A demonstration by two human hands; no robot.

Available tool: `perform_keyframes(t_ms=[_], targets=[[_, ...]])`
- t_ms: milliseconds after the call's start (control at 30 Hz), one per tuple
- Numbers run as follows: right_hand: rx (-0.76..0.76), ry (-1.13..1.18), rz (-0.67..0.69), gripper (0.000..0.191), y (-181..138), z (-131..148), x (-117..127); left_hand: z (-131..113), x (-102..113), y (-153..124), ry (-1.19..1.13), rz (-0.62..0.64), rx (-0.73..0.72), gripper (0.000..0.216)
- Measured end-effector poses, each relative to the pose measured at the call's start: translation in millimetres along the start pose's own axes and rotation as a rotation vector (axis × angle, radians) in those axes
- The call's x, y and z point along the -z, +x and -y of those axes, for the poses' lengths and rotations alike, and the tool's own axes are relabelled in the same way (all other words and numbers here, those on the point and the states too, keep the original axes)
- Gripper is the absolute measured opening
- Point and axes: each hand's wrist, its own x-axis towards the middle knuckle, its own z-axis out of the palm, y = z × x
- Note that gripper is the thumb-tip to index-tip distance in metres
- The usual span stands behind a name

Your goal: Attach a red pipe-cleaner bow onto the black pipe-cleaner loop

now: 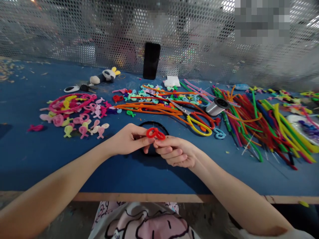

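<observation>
Between my two hands is a red pipe cleaner (156, 133) bent into two small loops, like a bow. My left hand (131, 138) pinches its left loop between thumb and forefinger. Its right loop lies in the fingertips of my right hand (175, 152), whose other fingers are curled in. Below them, a black ring (163, 127) lies on the blue table, partly hidden by both hands. Just beyond it are scissors (199, 125) with yellow and red handles, resting near several orange pipe cleaners (154, 109).
Small twisted pipe-cleaner shapes (84, 127) and a pink ring (53, 108) lie at left. A wire spool (216, 107) stands near loose coloured pipe cleaners (249, 116) at right. A phone (151, 61) leans on the perforated metal screen (74, 39). Keys (86, 88) lie beside a plush toy (108, 74).
</observation>
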Motion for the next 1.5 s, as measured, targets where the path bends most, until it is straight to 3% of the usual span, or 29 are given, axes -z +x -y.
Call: perform_keyframes(t_ms=[233, 367, 533, 867, 1000, 1200, 1367, 1500], targets=[[-0.08, -0.004, 0.081, 0.01, -0.9, -0.6, 2.6, 0.4, 4.4, 0.9, 0.138, 0.059, -0.022, 0.006], [-0.088, 0.035, 0.081, 0.015, -0.9, 0.7, 5.2, -1.2, 1.5, -3.0, 0.218, -0.052, -0.044, 0.009], [-0.093, 0.072, 0.052, 0.016, -0.3, 2.5, 7.7, 0.4, -3.4, -3.8, 0.382, -0.193, -0.187, 0.013], [-0.058, 0.073, 0.037, 0.013, -1.2, 5.5, 9.3, 1.4, -5.2, -3.1, 0.252, -0.173, -0.098, 0.011], [-0.018, 0.029, -0.052, 0.013, -1.0, 8.1, 7.4, 1.4, -7.6, -1.6, 0.298, -0.223, -0.091, 0.009], [0.124, -0.022, -0.305, 0.017, -0.1, 8.4, -7.6, 4.5, -12.4, -0.9, 0.36, -0.334, -0.063, 0.013], [0.351, -0.138, -0.496, 0.018, 3.8, 0.2, -18.1, 3.3, -18.7, -0.6, 0.308, -0.357, -0.001, 0.016], [0.542, -0.232, -0.571, 0.02, 7.5, -8.7, -19.5, 2.3, -20.6, -1.0, 0.28, -0.371, 0.014, 0.019]])
